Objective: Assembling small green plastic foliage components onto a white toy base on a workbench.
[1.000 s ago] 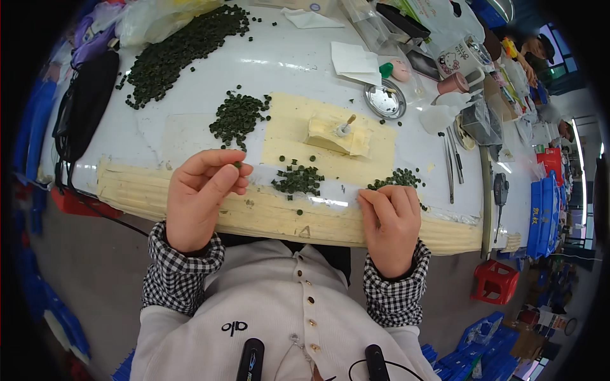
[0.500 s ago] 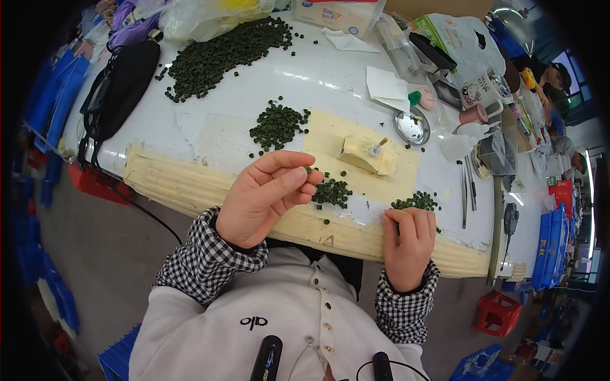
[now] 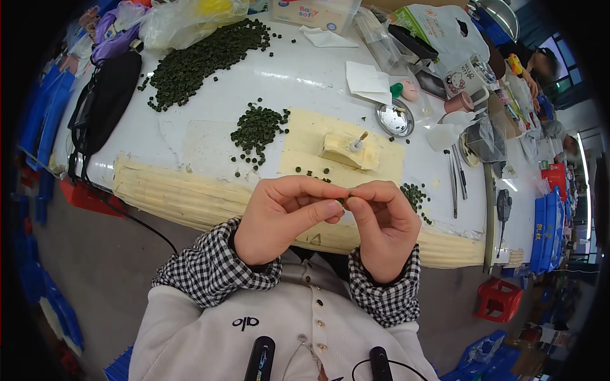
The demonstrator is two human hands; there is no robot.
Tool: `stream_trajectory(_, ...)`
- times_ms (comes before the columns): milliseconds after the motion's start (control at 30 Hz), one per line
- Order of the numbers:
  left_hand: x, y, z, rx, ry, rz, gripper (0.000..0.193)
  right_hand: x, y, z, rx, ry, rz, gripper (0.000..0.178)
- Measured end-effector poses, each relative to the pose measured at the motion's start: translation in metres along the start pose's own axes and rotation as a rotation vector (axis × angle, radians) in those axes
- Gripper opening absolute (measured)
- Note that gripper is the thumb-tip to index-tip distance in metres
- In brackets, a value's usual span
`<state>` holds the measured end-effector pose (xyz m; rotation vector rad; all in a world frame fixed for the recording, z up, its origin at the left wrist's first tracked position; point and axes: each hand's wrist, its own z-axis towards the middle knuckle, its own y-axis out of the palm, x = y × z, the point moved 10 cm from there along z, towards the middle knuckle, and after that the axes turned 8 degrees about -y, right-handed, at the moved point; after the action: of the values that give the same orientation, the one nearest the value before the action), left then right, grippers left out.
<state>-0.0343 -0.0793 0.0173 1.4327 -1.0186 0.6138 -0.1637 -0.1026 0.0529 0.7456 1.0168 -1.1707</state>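
Above the table's front edge my left hand (image 3: 276, 216) and my right hand (image 3: 386, 225) meet fingertip to fingertip. Between the thumb and forefinger of the left hand is a small dark green piece (image 3: 342, 201), mostly covered by the fingers. The right thumb and forefinger are pinched at the same spot; whether they grip that piece or another one I cannot make out. Beyond the hands, similar stubby green pieces lie in a small pile (image 3: 257, 130) and in a scattered group (image 3: 414, 198) right of my right hand. Others are partly hidden behind my fingers.
A cream block (image 3: 351, 151) with an upright peg stands on a yellowish sheet (image 3: 298, 143). Farther left lies a large heap of green pieces (image 3: 200, 63). At the right are a round metal dish (image 3: 394, 119), tweezers (image 3: 453, 184) and a pink-brown spool (image 3: 459, 103).
My right hand has left the scattered pieces at the right and moved left to meet my left hand. The left hand has lowered slightly. The whole view has shifted a little.
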Motion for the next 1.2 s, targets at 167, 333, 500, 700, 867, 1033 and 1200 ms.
stream_trajectory(167, -0.002, -0.005, 0.0, 0.052, 0.006, -0.005, 0.017, 0.007, 0.007, -0.004, 0.03, 0.005, 0.104, 0.012)
stream_trajectory(333, 0.0, -0.009, 0.0, 0.042, 0.047, 0.008, 0.022, 0.009, 0.01, -0.007, 0.042, 0.005, 0.116, 0.014)
stream_trajectory(500, 0.001, -0.009, 0.0, 0.038, 0.055, 0.001, 0.022, 0.01, 0.011, -0.008, 0.054, 0.002, 0.166, 0.017)
stream_trajectory(700, 0.006, -0.009, -0.003, 0.068, 0.103, 0.082, 0.021, 0.0, 0.007, -0.01, 0.107, -0.114, -0.067, 0.019)
stream_trajectory(867, 0.0, -0.012, 0.0, 0.045, 0.031, -0.031, 0.021, -0.009, 0.009, -0.012, 0.089, -0.211, -0.135, 0.023)
stream_trajectory(1033, 0.005, -0.015, 0.0, 0.058, 0.107, -0.029, 0.018, -0.006, 0.014, -0.011, 0.022, -0.184, -0.054, 0.027)
stream_trajectory(1200, 0.023, -0.012, -0.006, 0.082, 0.292, 0.114, 0.017, 0.002, 0.016, -0.012, -0.011, -0.118, 0.03, 0.028)
